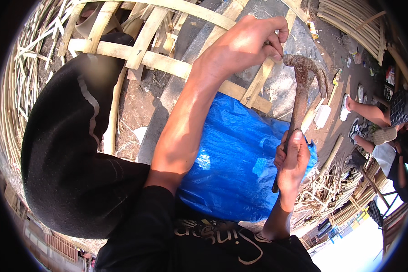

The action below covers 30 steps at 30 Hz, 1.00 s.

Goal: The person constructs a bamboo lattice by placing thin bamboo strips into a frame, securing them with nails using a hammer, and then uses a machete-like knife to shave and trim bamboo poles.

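Note:
My right hand (294, 161) is wrapped round the lower handle of a rusty claw hammer (300, 93), held with its head up. The hammer's face is close to the pinched fingertips of my left hand (251, 43). Whatever those fingers hold, if anything, is too small to make out. Below my left hand lies a lattice of flat bamboo strips (167, 62), crossed over one another. Part of it is hidden behind my left forearm. Under the lattice is a grey stone-like slab (299, 43).
A blue plastic sheet (233, 158) covers my lap, and my dark-clothed knee (72, 149) rises at left. Bamboo strips (20, 90) are heaped at far left, more (324, 195) at right. Another bamboo panel (351, 22) lies at upper right. People (381, 122) sit at the right edge.

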Each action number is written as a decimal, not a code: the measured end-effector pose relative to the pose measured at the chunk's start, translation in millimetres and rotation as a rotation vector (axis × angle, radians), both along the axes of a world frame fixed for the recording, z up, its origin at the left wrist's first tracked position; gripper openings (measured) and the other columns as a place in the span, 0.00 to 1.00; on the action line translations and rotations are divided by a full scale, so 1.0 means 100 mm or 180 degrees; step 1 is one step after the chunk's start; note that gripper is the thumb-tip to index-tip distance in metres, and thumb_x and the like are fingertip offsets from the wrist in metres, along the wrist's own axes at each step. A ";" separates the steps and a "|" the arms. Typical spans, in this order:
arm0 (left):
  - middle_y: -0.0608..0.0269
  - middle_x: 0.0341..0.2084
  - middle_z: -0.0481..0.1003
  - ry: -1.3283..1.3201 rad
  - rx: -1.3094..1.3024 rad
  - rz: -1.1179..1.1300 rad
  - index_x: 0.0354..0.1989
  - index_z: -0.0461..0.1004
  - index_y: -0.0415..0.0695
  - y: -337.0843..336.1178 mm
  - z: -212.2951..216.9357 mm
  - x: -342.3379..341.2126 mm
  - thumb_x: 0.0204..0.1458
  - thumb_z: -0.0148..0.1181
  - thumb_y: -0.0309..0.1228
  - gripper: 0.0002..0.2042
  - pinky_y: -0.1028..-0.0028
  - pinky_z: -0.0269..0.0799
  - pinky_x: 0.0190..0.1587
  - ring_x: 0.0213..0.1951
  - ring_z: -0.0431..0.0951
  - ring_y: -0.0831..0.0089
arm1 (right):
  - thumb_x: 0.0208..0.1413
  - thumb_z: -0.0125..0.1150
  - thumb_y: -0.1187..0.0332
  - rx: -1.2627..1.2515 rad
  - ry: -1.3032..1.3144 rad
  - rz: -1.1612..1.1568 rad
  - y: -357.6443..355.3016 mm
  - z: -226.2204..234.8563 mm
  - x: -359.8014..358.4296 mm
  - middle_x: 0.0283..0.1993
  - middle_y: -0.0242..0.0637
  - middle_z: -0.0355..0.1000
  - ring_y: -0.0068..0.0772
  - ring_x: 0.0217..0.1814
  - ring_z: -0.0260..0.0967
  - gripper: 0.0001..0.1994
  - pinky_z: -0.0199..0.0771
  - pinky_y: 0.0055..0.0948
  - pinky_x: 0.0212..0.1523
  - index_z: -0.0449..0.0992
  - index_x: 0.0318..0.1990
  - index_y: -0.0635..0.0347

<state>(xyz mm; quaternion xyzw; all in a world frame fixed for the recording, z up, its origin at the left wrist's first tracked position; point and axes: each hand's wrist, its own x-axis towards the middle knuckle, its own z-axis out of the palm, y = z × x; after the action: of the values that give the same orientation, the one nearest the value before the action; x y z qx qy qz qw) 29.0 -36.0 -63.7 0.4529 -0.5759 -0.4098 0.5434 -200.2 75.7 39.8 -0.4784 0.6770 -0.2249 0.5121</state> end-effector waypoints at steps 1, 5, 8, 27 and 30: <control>0.52 0.29 0.83 -0.0017 0.0010 -0.0005 0.38 0.67 0.39 0.00 0.00 0.01 0.49 0.63 0.17 0.12 0.66 0.77 0.42 0.39 0.85 0.61 | 0.73 0.44 0.54 -0.0050 0.0030 -0.0009 0.01 -0.02 0.03 0.22 0.21 0.52 0.10 0.20 0.46 0.18 0.44 0.17 0.18 0.63 0.32 0.56; 0.51 0.29 0.83 0.0009 -0.0025 0.0007 0.38 0.67 0.38 0.00 -0.01 -0.02 0.49 0.62 0.16 0.12 0.66 0.77 0.42 0.39 0.85 0.61 | 0.73 0.42 0.53 -0.0246 0.0050 -0.0080 0.07 -0.09 0.14 0.22 0.21 0.53 0.11 0.21 0.47 0.20 0.46 0.17 0.19 0.63 0.32 0.56; 0.50 0.30 0.83 0.0001 -0.0014 0.0037 0.38 0.67 0.38 0.00 -0.01 -0.03 0.48 0.61 0.15 0.11 0.66 0.78 0.42 0.39 0.85 0.61 | 0.73 0.41 0.52 0.0020 0.0151 -0.0049 0.04 -0.05 0.16 0.22 0.22 0.52 0.11 0.21 0.47 0.20 0.45 0.17 0.19 0.64 0.32 0.57; 0.50 0.29 0.82 0.0214 -0.0154 -0.0018 0.38 0.68 0.36 0.00 -0.07 -0.03 0.46 0.61 0.13 0.12 0.67 0.77 0.40 0.38 0.85 0.62 | 0.72 0.41 0.46 -0.0665 -0.0635 -0.0279 0.14 -0.11 0.22 0.21 0.25 0.52 0.14 0.20 0.50 0.25 0.46 0.17 0.18 0.61 0.30 0.58; 0.50 0.29 0.82 0.0252 -0.0084 0.0030 0.38 0.68 0.36 0.01 -0.07 -0.03 0.46 0.61 0.13 0.12 0.67 0.77 0.40 0.37 0.85 0.62 | 0.72 0.40 0.45 0.0072 0.0117 -0.0165 0.03 -0.10 0.23 0.21 0.25 0.53 0.14 0.19 0.48 0.25 0.46 0.18 0.18 0.61 0.30 0.58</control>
<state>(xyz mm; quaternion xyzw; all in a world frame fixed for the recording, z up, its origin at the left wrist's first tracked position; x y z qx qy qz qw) 26.2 -34.7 -71.0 0.4318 -0.5572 -0.4171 0.5736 -177.0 78.5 29.9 -0.4590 0.7009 -0.2216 0.4989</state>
